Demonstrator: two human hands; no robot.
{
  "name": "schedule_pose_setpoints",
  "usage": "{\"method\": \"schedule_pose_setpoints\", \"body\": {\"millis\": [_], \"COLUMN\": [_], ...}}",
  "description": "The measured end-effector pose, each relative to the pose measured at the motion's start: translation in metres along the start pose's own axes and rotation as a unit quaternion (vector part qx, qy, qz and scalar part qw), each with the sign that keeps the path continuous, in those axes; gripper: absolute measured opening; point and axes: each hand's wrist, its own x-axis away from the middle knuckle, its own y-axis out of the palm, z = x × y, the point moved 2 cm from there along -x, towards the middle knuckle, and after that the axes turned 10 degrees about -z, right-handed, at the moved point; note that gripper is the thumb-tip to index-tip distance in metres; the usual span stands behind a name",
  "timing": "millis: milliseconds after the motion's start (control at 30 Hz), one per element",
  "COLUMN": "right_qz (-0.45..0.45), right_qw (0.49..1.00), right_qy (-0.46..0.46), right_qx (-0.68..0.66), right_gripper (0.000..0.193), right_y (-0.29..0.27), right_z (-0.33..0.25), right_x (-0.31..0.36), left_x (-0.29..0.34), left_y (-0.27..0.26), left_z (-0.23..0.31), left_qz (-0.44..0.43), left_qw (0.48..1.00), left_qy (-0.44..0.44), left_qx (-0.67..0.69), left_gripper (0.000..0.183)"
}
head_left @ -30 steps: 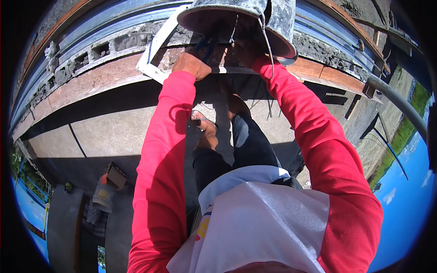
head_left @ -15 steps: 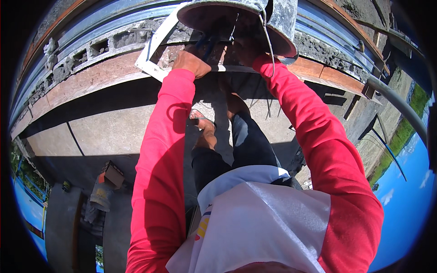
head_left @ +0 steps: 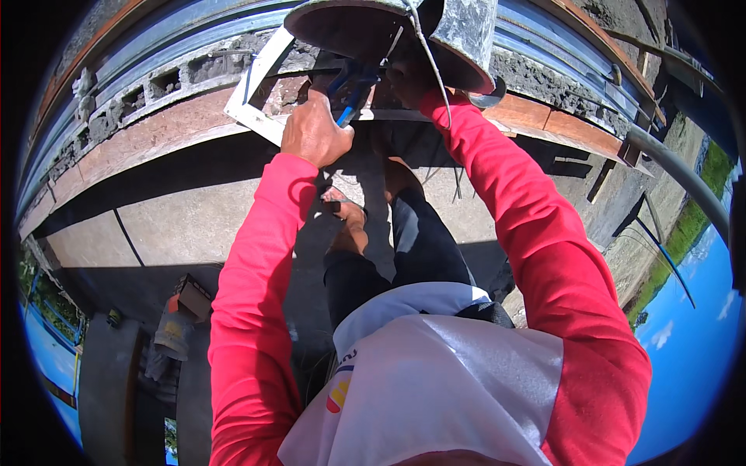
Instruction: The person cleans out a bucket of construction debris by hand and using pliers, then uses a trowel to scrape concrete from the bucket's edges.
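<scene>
My left hand (head_left: 315, 133) is closed around a blue-handled tool (head_left: 348, 105), whose exact kind I cannot make out in the shade. Just beyond it, a grey, mortar-stained bucket (head_left: 466, 35) lies tipped, its dark mouth toward me and its wire handle (head_left: 426, 50) hanging across the front. My right hand (head_left: 410, 81) is in the shadow at the bucket's mouth; its fingers are hidden. A white angled frame (head_left: 252, 116) lies on the ledge beside my left hand.
A hollow-block wall (head_left: 167, 81) topped with mortar runs across, edged by a reddish board (head_left: 155, 138). A grey pipe (head_left: 676, 167) slants at the right. Below lie a concrete floor (head_left: 186, 217), a cardboard box (head_left: 192, 297) and a stained container (head_left: 172, 335).
My left hand has drawn back slightly toward me, bringing more of the blue-handled tool into view. The bucket and my right arm have shifted a little to the left.
</scene>
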Motion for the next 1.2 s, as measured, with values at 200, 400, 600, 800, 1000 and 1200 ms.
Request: {"method": "schedule_pose_setpoints", "body": {"millis": [200,400,600,800,1000,1200], "right_qz": [-0.127,-0.078,-0.102,-0.101,-0.156,-0.203], "right_qw": [0.976,0.982,0.989,0.986,0.96,0.896], "right_qy": [0.115,0.102,0.083,0.092,0.139,0.248], "right_qx": [-0.131,-0.136,-0.062,-0.091,-0.189,-0.307], "right_gripper": [0.015,0.02,0.022,0.023,0.025,0.025], "right_y": [-0.015,-0.012,-0.011,0.006,0.016,-0.02], "right_z": [-0.007,-0.008,-0.001,0.01,0.022,0.0], "right_x": [-0.001,-0.007,-0.006,-0.006,-0.009,0.004], "left_x": [-0.001,0.004,0.002,0.004,-0.008,0.022], "left_y": [0.003,0.004,-0.003,0.003,0.01,-0.002], "left_z": [-0.002,-0.001,0.007,0.005,0.009,-0.005], "left_qz": [0.028,0.019,0.042,0.014,-0.097,0.029], "left_qw": [0.999,0.998,0.995,0.998,0.989,0.995], "left_qy": [-0.03,-0.027,-0.027,-0.047,-0.097,-0.06], "left_qx": [0.011,-0.053,0.085,-0.039,-0.053,0.078], "left_gripper": [0.036,0.035,0.026,0.03,0.021,0.04]}}
